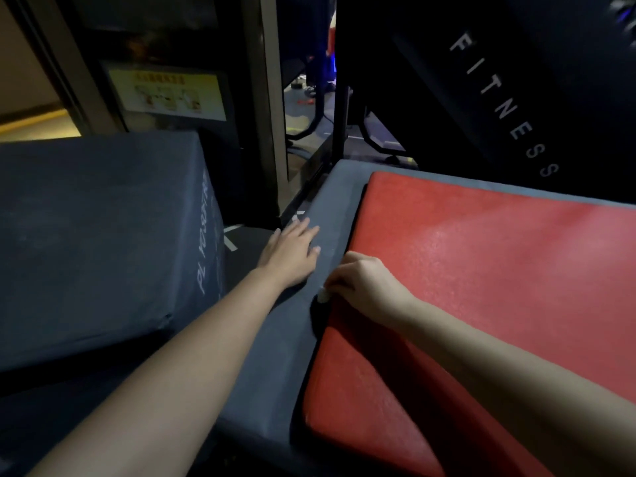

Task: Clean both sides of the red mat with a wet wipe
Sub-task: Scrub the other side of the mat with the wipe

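Though near red mat (481,287), grey box (103,235) apart.

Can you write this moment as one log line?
left hand: flat on grey pad | right hand: grips wet wipe at left edge of red mat | red mat: lies on grey pad

**Surface finishes**

I see the red mat (481,270) as vinyl-like: finely pebbled, with a soft sheen near its far left corner. The grey block (268,356) carrying it looks matt, cloth or rubbery skin, unclear which. The second grey block (96,235) to the left has the same dull finish, with white print. The wet wipe (323,296) at the mat's left edge is a white scrap, too small to judge. The black panel (516,80) looks smooth and matt.
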A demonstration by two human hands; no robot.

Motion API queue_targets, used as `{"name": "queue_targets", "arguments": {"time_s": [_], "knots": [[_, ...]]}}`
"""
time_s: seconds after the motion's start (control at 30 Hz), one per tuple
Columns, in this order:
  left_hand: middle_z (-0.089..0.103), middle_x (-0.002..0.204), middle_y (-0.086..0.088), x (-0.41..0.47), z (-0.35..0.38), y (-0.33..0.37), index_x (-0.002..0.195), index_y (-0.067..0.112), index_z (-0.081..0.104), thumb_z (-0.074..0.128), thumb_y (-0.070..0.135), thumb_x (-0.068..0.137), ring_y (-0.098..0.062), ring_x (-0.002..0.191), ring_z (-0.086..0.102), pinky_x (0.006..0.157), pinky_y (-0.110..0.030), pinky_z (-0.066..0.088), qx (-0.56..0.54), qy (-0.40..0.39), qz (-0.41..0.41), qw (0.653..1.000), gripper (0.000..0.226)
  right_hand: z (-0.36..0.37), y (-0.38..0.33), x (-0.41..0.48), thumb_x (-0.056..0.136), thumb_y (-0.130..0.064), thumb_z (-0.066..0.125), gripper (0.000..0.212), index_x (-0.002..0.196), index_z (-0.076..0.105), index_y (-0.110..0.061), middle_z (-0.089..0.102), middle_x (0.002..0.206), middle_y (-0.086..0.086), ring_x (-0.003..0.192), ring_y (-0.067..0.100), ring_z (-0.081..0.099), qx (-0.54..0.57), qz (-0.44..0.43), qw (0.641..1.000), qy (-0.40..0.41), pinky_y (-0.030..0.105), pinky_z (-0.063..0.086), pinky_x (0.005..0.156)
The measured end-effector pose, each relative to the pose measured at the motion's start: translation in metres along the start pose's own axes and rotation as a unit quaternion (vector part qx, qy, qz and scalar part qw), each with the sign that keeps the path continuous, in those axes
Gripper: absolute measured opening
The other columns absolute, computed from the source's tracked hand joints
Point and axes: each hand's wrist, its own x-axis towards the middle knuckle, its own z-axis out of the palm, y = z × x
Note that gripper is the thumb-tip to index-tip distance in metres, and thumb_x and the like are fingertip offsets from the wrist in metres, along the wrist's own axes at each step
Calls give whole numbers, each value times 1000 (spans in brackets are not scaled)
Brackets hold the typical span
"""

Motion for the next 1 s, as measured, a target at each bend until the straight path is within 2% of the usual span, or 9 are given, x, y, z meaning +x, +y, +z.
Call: {"name": "queue_targets", "arguments": {"time_s": [0.07,0.23,0.4,0.47,0.6,0.77,0.83,0.93,1.0], "knots": [[7,170,2,12,11,-3,161,23,21,34,43,107,-15,156,2,126,-45,7,-9,-33,-8,999,59,-5,11,2,84,-22,77,7,88,80,-17,63,83,-2,74,3,54,8,-14,1000,-15,10,44,74],[5,169,12,16,37,-12,162,30,15,22,51,107,-4,154,-5,127,-37,1,-42,-23,-15,999,60,-23,73,55,82,-13,77,7,88,81,-14,63,80,-3,75,14,57,-40,58,994,78,17,38,69],[4,169,14,19,38,-15,162,33,16,23,53,106,-2,154,-4,127,-35,3,-46,-15,-9,999,60,-11,80,79,81,-15,78,5,84,80,-13,65,82,0,72,11,58,-38,-11,999,-18,13,42,69],[3,169,15,18,38,-15,162,33,15,23,53,106,0,153,-5,127,-34,2,-50,-17,-10,999,60,-15,101,100,82,-11,75,7,87,79,-10,67,86,5,78,19,62,-67,4,998,13,23,46,74],[0,168,19,15,36,-11,161,35,13,22,54,106,4,152,-8,127,-31,0,-54,-15,-18,998,59,-26,142,135,83,-15,76,9,89,80,-9,72,89,5,79,15,60,-64,90,990,93,16,31,68],[3,167,20,19,36,-12,161,36,15,23,54,105,5,151,-6,127,-30,2,-51,-3,-21,998,59,-27,157,153,83,-17,75,10,90,80,-12,72,89,6,85,22,66,-108,26,994,3,19,40,73],[3,167,21,17,37,-12,160,38,14,23,54,105,6,151,-6,126,-28,1,-50,-2,-21,999,58,-33,180,163,83,-19,75,11,89,80,-12,70,89,8,85,27,66,-115,59,990,58,30,46,76],[4,167,22,17,36,-13,160,38,15,23,54,105,8,150,-7,124,-24,-1,-47,5,-19,999,58,-39,206,175,83,-24,77,14,86,79,-11,70,83,6,81,19,65,-57,176,973,135,26,46,72],[6,167,22,18,37,-12,160,38,16,24,54,104,8,150,-6,123,-23,-2,-50,11,-16,999,58,-36,208,185,81,-22,78,11,84,79,-12,74,82,4,79,13,64,-39,182,975,122,22,43,70]]}}
